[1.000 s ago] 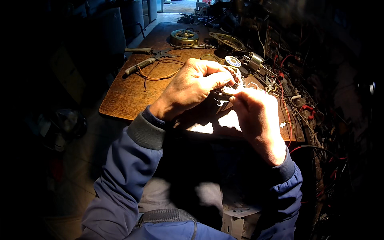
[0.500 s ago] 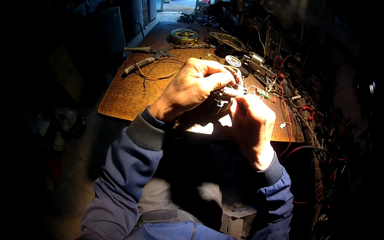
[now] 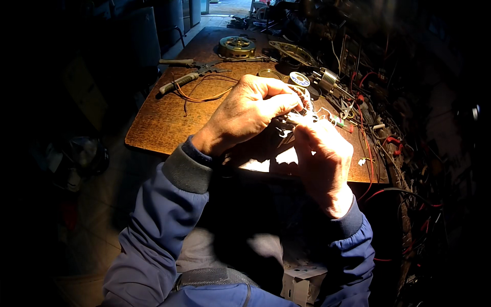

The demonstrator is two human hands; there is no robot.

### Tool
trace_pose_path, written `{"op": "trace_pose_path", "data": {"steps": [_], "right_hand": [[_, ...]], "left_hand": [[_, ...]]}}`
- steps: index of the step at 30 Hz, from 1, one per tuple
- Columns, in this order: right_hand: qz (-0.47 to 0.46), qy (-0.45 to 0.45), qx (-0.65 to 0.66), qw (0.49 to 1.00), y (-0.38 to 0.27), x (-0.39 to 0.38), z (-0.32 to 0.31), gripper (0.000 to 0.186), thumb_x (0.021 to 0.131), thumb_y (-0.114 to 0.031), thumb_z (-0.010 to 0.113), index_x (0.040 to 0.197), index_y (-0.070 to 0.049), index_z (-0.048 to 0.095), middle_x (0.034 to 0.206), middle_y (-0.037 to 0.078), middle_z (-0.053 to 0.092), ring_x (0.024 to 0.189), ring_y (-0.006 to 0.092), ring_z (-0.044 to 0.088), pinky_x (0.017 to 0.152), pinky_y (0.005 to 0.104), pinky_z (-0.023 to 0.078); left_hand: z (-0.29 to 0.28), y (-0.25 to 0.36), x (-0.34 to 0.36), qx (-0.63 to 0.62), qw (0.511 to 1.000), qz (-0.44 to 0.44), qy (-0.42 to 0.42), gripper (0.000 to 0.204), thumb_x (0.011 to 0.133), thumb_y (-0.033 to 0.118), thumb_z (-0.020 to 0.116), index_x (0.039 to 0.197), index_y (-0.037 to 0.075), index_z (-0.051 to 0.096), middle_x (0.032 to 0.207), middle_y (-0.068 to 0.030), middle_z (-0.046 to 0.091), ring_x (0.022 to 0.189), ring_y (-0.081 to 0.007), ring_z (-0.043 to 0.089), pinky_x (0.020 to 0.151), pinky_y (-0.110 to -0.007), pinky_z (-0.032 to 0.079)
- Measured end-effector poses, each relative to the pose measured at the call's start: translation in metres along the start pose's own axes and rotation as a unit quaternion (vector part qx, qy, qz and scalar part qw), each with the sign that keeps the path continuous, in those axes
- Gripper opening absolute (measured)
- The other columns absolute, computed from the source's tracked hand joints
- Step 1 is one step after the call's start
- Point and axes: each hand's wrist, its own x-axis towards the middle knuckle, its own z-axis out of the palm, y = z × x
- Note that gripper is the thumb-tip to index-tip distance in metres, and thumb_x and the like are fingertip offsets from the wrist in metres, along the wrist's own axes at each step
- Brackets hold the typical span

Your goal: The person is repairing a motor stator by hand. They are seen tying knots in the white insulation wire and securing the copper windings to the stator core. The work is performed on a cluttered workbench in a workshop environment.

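Note:
At the near side of the table, both my hands work close together on a motor stator [image 3: 308,100] with copper windings and white insulation. My left hand [image 3: 244,110] is closed on its upper side, thumb and fingers pressed together at the windings. On the near right of it my right hand [image 3: 327,153] is closed in a pinch against the stator's lit edge. Whatever lies in that pinch is too small and hidden to name. Thin pale leads come out beside the right hand. Much of the stator's body is behind my fingers or in shadow.
Pliers [image 3: 180,83] and a loop of brown wire [image 3: 197,98] lie to the left. Farther back are a brass-coloured motor end cover [image 3: 237,47] and another cover [image 3: 291,51]. A wire spool [image 3: 299,79] and a rotor [image 3: 327,79] sit behind the stator. Red wires [image 3: 364,133] tangle along the right.
My right hand has shifted slightly up and its fingertips have tilted toward the left hand, over the stator's near edge. The left hand keeps its grip almost unchanged.

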Motion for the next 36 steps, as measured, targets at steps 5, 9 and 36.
{"op": "trace_pose_path", "data": {"steps": [5, 9, 36], "right_hand": [[0.008, -0.024, 0.003, 1.0, 0.002, 0.0, -0.002, 0.014, 0.086, 0.003, 0.075, 0.099, -0.001, 0.071, 0.086, 0.015, 0.07, 0.077, 0.0313, 0.071, 0.072, 0.0366, 0.057], [0.033, -0.027, 0.004, 0.999, 0.003, -0.002, 0.0, 0.011, 0.088, 0.003, 0.075, 0.098, 0.0, 0.071, 0.086, 0.015, 0.069, 0.075, 0.0317, 0.069, 0.072, 0.0355, 0.057], [0.099, 0.132, 0.089, 0.982, -0.012, 0.015, 0.013, 0.009, 0.09, -0.001, 0.077, 0.095, 0.003, 0.071, 0.078, 0.007, 0.069, 0.069, 0.011, 0.066, 0.066, 0.0255, 0.053]], "left_hand": [[0.0, 0.0, -0.001, 0.008, 1.0, 0.002, 0.002, 0.017, 0.105, 0.009, 0.065, 0.104, -0.003, 0.077, 0.097, -0.0043, 0.074, 0.089, -0.0107, 0.067, 0.081, -0.028, 0.056], [0.001, 0.001, -0.002, -0.019, 1.0, -0.011, 0.003, 0.016, 0.105, 0.009, 0.066, 0.104, -0.002, 0.077, 0.098, -0.0043, 0.074, 0.089, -0.0108, 0.068, 0.081, -0.028, 0.056], [0.001, -0.002, -0.003, 0.083, 0.994, 0.067, 0.037, 0.013, 0.098, 0.003, 0.071, 0.107, -0.004, 0.078, 0.1, -0.0087, 0.076, 0.091, -0.0134, 0.071, 0.08, -0.028, 0.057]]}}
